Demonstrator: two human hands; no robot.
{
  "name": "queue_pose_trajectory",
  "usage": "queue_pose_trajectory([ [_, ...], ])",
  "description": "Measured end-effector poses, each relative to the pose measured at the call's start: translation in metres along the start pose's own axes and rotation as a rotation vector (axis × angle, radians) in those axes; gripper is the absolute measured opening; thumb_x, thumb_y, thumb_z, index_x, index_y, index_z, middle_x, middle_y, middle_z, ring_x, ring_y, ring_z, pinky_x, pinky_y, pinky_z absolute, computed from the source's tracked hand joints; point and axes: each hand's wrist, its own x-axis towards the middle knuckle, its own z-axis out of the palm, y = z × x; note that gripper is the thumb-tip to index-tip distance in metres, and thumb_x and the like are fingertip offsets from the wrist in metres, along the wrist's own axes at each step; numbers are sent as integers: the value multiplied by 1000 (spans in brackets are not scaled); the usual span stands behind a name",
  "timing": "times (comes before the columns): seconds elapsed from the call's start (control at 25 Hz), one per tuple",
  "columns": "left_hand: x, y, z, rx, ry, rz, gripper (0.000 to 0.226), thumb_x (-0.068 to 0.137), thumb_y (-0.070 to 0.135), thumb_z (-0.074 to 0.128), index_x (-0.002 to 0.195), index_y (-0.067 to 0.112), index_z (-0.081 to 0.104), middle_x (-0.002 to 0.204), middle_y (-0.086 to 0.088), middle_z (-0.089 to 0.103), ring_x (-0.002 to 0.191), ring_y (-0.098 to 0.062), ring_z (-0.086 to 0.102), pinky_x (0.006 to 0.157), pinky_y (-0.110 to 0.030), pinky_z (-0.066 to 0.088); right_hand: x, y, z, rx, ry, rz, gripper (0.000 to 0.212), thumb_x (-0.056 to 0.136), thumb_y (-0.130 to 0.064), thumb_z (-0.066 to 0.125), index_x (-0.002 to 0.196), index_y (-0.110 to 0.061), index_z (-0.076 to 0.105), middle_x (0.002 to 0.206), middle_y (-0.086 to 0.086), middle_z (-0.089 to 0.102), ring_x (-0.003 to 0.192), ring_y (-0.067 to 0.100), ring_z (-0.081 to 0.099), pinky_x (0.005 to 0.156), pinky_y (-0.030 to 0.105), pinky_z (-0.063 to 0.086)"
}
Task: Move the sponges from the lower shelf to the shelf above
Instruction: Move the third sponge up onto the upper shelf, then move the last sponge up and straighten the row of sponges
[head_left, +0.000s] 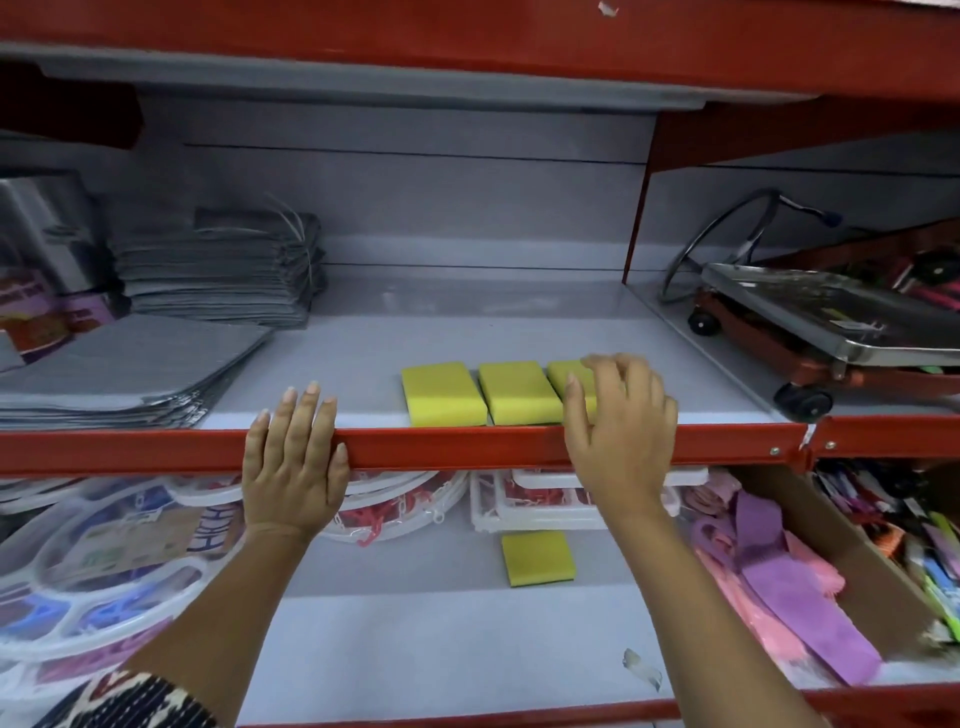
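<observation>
Sponges on upper shelf (519, 322): three yellow sponges side by side at the front edge, first (443, 393), second (518, 391), third (569, 382) partly hidden by the right hand.
Sponge on lower shelf (441, 634): one yellow sponge (537, 558) lies flat near the middle, alone, its dark scouring layer showing at the front side.
Right hand (621, 431): over the third sponge, fingers spread and loosely curled, gripping nothing.
Left hand (293, 457): flat against the red front rail (457, 448), fingers extended over its top, holding nothing.
Left of the sponges: stacked grey bags (130, 364).
Right compartment: metal trolley (821, 322).
</observation>
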Motion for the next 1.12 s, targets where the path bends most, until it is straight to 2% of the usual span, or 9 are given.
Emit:
queue_pose_trajectory([
  [0.12,1,0,-1,0,-1,3,49,99,29,29,142,7,38,145,-13,38,137,-29,31,116,-42,19,-71,0,10,168,58,-192,18,91,-25,54,91,-9,64,88,10,63,79,28,55,68,37,40],
  [0.28,0,1,0,-4,1,-3,49,99,30,26,142,8,36,145,-11,37,143,-23,22,117,-40,16,-138,15,58,172,-378,-213,14,86,-21,51,93,-12,59,86,5,59,75,26,55,64,35,47],
  [0.44,-2,-1,2,-9,12,2,49,99,30,25,141,8,36,144,-11,39,144,-20,18,117,-40,16,-151,42,117,-62,-1000,-66,46,83,-17,51,128,-14,46,126,9,51,114,30,51,90,40,46],
  [0.6,-2,-1,3,0,45,20,48,99,30,23,140,9,37,142,-11,39,144,-21,20,116,-39,17,-151,68,148,-220,-1340,-6,76,86,-13,51,150,-20,11,157,5,18,142,24,24,110,37,32],
  [0.68,1,-2,5,-9,57,24,48,99,30,23,140,9,36,142,-11,39,141,-24,26,116,-39,18,-154,71,153,-260,-1355,-37,78,85,-12,51,150,-21,10,159,6,14,142,24,22,111,36,32],
  [0.76,6,0,4,3,73,31,48,98,30,23,139,9,37,142,-11,39,138,-25,29,116,-38,17,-160,72,148,-263,-1277,-44,76,80,-16,56,147,-18,19,150,8,27,135,27,30,104,37,36],
  [0.84,8,4,4,-13,68,22,48,98,30,23,139,9,37,142,-11,39,140,-24,26,116,-38,17,-166,74,138,-250,-1222,-29,73,76,-30,62,140,-17,29,136,8,39,124,28,39,98,38,38],
  [0.96,1,5,2,-9,51,12,48,98,30,23,139,9,37,143,-10,38,144,-20,19,116,-39,18,-181,77,128,-215,-1197,-13,80,69,-51,65,135,-15,36,132,8,43,124,28,40,100,39,37],
  [1.12,-3,-2,2,-3,25,9,49,98,29,25,141,9,36,144,-11,37,144,-20,17,117,-40,17,-192,74,113,-7,-1243,161,85,69,-49,69,137,-14,32,134,8,44,119,29,50,93,37,46],
])
